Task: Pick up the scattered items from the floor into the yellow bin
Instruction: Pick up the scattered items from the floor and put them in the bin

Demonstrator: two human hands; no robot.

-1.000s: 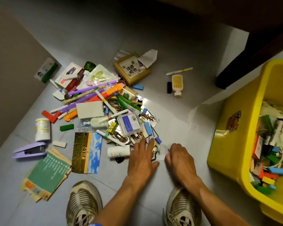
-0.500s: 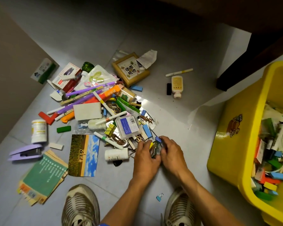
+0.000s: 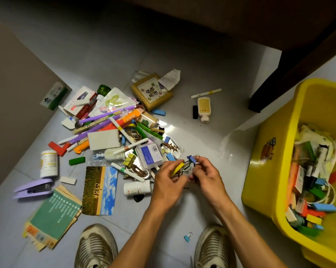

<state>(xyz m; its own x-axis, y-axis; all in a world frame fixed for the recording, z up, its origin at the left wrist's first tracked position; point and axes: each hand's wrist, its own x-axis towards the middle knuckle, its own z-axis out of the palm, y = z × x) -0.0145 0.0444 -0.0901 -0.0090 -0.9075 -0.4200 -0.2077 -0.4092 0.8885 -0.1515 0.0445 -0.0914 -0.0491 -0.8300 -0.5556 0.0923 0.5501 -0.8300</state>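
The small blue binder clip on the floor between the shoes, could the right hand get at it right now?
Probably not straight away. The binder clip lies in the open on bare floor, with nothing over it, but the right hand and left hand are both gripping a bundle of small items, so it would have to drop those first.

No lettering is sharp enough to read. The framed picture (image 3: 151,91) carries dark characters, too blurred to make out. The green booklet (image 3: 54,213) has rows of pale print, illegible. The yellow bin (image 3: 267,180) bears a brown emblem without readable words. The postcard (image 3: 99,190) shows a small unreadable mark.
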